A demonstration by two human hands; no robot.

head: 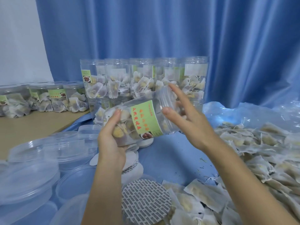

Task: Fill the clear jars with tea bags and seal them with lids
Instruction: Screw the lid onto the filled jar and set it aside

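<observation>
Blue pleated curtain (162,30) hangs across the whole back of the room; a pale wall (17,38) shows at far left. The worktop (170,158) is draped in blue cloth, with a bare tan strip (32,125) at the left edge.

Left hand (112,140) grips a filled clear jar (139,120), tilted on its side above the cloth, mouth end pointing up and right; green label with red characters faces up. Left grip is curled round the jar's base end, thumb on top. Right hand (188,122) is at the mouth end, fingers spread and mostly straight, around the clear lid (165,101) on the jar; cannot tell whether the fingertips actually press it.

Behind the jar, a row of tall filled jars (142,78) stands upright against the curtain. Shorter capped jars (43,99) line the tan strip at left.

Loose clear lids (40,163) are heaped at lower left. Round printed seal liners (146,202) lie stacked near the bottom centre. A wide pile of tea bags (259,159) covers the right side, on crumpled clear plastic sheet (243,114)
</observation>
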